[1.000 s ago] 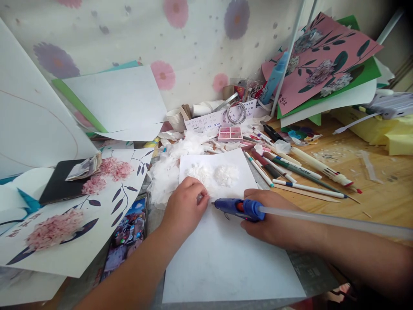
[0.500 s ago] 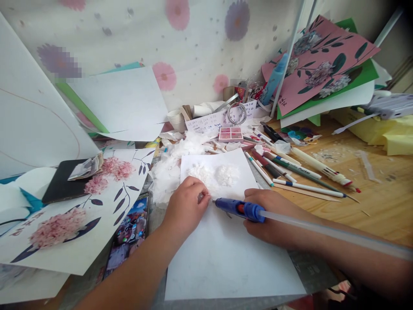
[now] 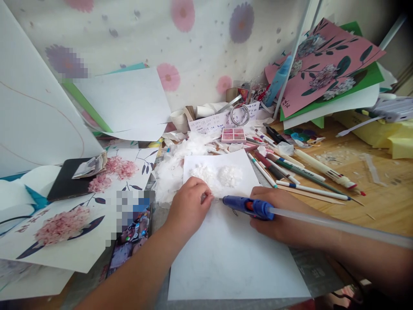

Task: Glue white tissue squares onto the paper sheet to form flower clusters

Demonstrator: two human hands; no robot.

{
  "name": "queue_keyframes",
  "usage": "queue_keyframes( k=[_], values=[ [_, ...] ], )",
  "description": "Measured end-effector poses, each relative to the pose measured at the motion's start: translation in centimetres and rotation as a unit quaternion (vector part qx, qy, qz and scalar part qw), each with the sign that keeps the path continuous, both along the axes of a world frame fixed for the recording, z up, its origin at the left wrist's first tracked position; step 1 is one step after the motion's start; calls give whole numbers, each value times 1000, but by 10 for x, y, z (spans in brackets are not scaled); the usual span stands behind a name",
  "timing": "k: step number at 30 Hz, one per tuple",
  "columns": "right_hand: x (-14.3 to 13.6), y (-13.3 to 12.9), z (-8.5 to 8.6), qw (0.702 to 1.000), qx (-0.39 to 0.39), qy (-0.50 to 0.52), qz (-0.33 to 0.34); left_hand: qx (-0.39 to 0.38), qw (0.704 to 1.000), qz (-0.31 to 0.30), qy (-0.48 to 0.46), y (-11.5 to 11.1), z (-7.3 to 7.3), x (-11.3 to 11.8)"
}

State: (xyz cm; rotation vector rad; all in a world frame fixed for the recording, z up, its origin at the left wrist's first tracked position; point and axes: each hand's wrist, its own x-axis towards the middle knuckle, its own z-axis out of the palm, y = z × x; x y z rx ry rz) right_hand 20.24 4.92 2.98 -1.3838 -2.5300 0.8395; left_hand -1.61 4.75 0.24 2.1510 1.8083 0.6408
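My right hand (image 3: 274, 213) grips a blue hot glue gun (image 3: 247, 206) with a long translucent glue stick (image 3: 325, 221) out of its back. The nozzle points left, a short gap from my left fingertips. My left hand (image 3: 190, 202) is closed in a pinch above the white sheet (image 3: 232, 262); whatever small thing it pinches is too hidden to name. On the upper part of the sheet lie two fluffy white clusters of small petal-like pieces, the left cluster (image 3: 203, 172) just beyond my left hand and the right cluster (image 3: 230, 175) beside it.
Crumpled white tissue (image 3: 169, 172) is heaped left of the sheet. Pens and brushes (image 3: 300, 172) spread to the right, near a small pink palette (image 3: 233, 135). A phone (image 3: 134, 237) and a pink flower picture (image 3: 64, 226) lie left. Flower artwork (image 3: 329, 69) leans at back right.
The glue gun's nozzle has drawn slightly away from my left fingertips, to the right. The whole view has shifted a little. My left hand keeps its pinch.
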Motion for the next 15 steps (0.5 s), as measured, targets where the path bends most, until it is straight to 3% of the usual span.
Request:
queue_keyframes(
  k=[15],
  values=[
    [-4,-1,-7,1000,5,-13,2,3,1000,1,1,0,1,0]
  ],
)
